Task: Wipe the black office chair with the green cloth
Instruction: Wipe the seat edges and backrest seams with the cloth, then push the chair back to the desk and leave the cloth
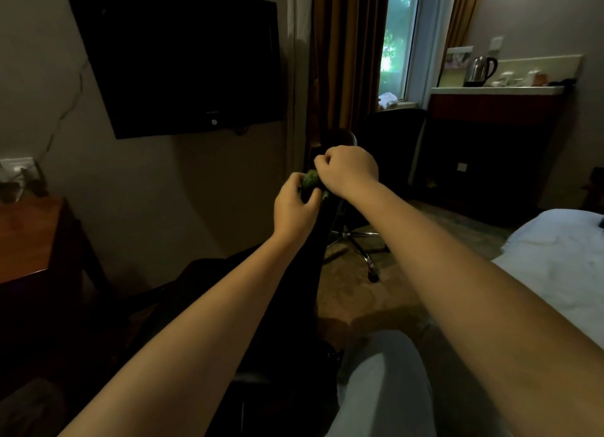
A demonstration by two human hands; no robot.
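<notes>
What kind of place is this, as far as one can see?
Probably a hotel room: a white-sheeted bed, a wall-mounted television, and a kettle on a counter beside the window.

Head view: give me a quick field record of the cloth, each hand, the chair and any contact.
cloth: green cloth, bunched between both hands
left hand: left hand grips the cloth from below
right hand: right hand has curled fingers and pinches the cloth's right side
chair: black office chair beyond the hands, chrome base on the floor
contact: too dim to tell whether the cloth touches the chair
nearby: bed at right, television on the wall
</notes>
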